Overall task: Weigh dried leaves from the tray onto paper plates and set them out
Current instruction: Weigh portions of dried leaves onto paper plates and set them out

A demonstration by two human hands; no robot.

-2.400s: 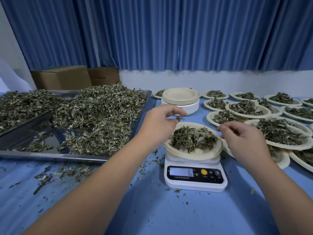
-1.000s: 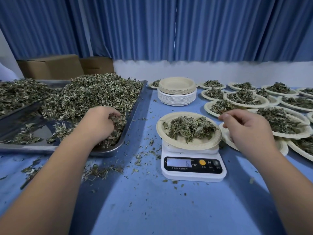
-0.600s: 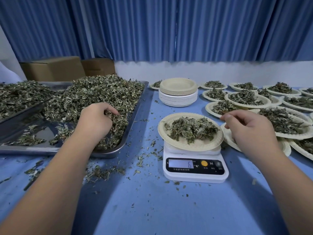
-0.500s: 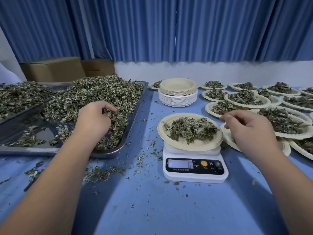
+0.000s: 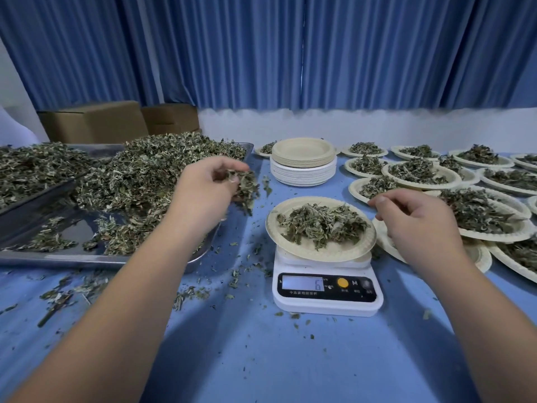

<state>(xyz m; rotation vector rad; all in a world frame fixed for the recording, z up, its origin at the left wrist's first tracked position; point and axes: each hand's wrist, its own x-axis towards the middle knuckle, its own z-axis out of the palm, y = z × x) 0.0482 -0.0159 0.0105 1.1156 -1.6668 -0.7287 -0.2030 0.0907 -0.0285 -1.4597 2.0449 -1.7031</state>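
A metal tray [image 5: 66, 257] on the left holds a big heap of dried leaves [image 5: 151, 173]. My left hand [image 5: 206, 196] is raised over the tray's right edge and grips a clump of leaves [image 5: 245, 184], with bits falling from it. A white scale [image 5: 327, 289] stands in the middle with a paper plate [image 5: 319, 251] of leaves on it. My right hand [image 5: 418, 219] hovers just right of that plate, fingers loosely curled, holding nothing that I can see.
A stack of empty paper plates [image 5: 303, 161] stands behind the scale. Several filled plates [image 5: 421, 173] crowd the right side of the blue table [image 5: 261, 359]. Leaf crumbs lie scattered in front of the tray. Cardboard boxes [image 5: 93, 122] sit at the back left.
My left hand has lifted out of the heap with a clump of leaves and moved right toward the scale. My right hand has barely moved.
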